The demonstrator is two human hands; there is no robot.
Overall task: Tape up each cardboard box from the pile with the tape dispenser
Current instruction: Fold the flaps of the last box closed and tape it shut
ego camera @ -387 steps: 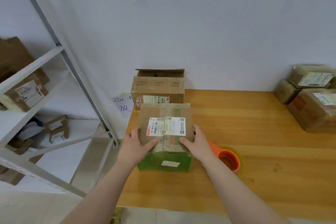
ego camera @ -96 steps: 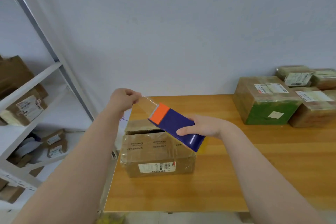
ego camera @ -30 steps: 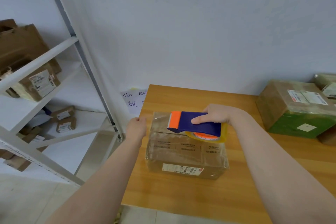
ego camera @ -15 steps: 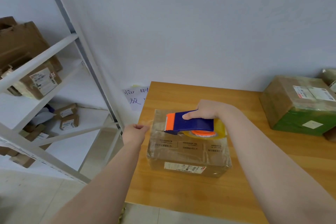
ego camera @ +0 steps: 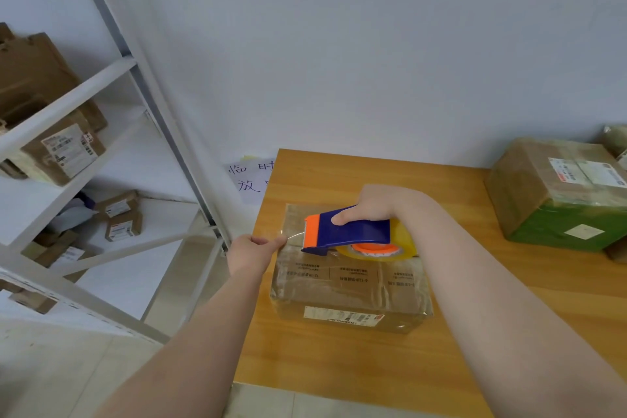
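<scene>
The box point(ego camera: 349, 285) stands on the table point(ego camera: 339, 370). On top of the box, the right hand point(ego camera: 373, 205) grips the dispenser point(ego camera: 353, 231). At the box's left edge, the left hand point(ego camera: 251, 253) pinches the tape end point(ego camera: 294, 236). It would be best to press that end down the box's left side, then draw the dispenser rightward, low and taut, so the tape lies flat.

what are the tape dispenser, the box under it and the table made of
Tape dispenser: likely plastic, smooth blue and orange shell. Box: brown cardboard, glossy and wrinkled under clear tape. Table: wood or wood-look laminate, grain lines showing.
</scene>
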